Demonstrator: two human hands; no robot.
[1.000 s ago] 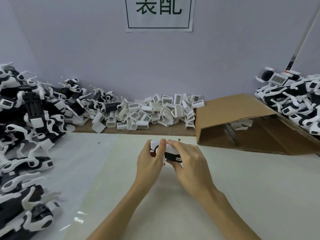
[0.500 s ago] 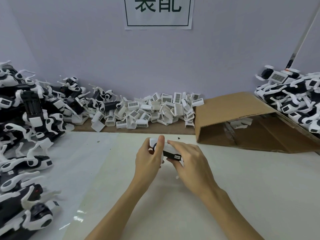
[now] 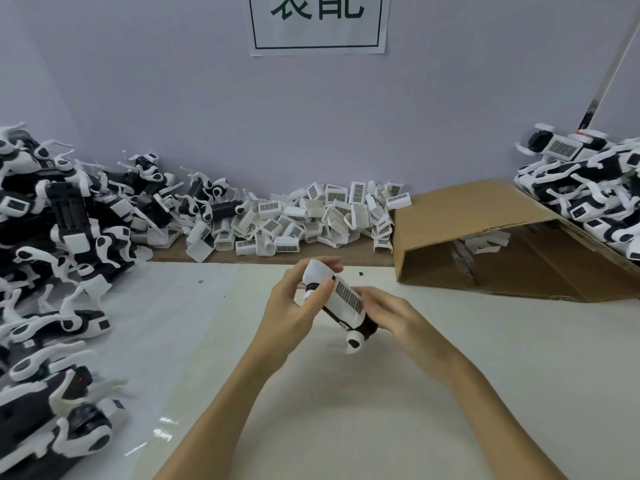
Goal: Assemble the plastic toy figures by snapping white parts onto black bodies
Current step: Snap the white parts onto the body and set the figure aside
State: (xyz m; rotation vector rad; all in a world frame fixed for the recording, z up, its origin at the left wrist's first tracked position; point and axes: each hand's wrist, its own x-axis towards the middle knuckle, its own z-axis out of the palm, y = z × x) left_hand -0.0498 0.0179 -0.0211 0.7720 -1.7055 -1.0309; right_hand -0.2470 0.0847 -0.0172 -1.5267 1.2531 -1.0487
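**Both hands on one toy figure, held tilted above the worktop**

Toy figure (image 3: 341, 301): black body with a white shell bearing a barcode label, held in the air over the middle of the worktop (image 3: 346, 427). Long axis runs diagonally, far-left end high, near-right end low. A white round joint piece with a dark centre hangs at the low end.

Left hand (image 3: 289, 306): forearm enters from the near edge, angled up toward the centre. Fingers curl round the far-left, upper end of the figure; thumb lies across its near face just beside the label. Firm grasp.

Right hand (image 3: 391, 315): forearm enters from the near right, wrist bent inward. Fingers wrap the lower black end of the figure from the right side. Back of hand faces the camera, slightly blurred; fingertip placement cannot be resolved.

Surroundings:
- Pile of loose white parts (image 3: 304, 220) with barcode labels, along the far edge of the worktop against the wall.
- Heap of black-and-white figures (image 3: 52, 254) on the left, running from far to near.
- Second heap of figures (image 3: 588, 192) at far right.
- Cardboard box (image 3: 485, 237) lying on its side, right of the white parts, opening facing near-right; a few white pieces inside.
- Paper sign (image 3: 317, 26) with green characters on the wall.
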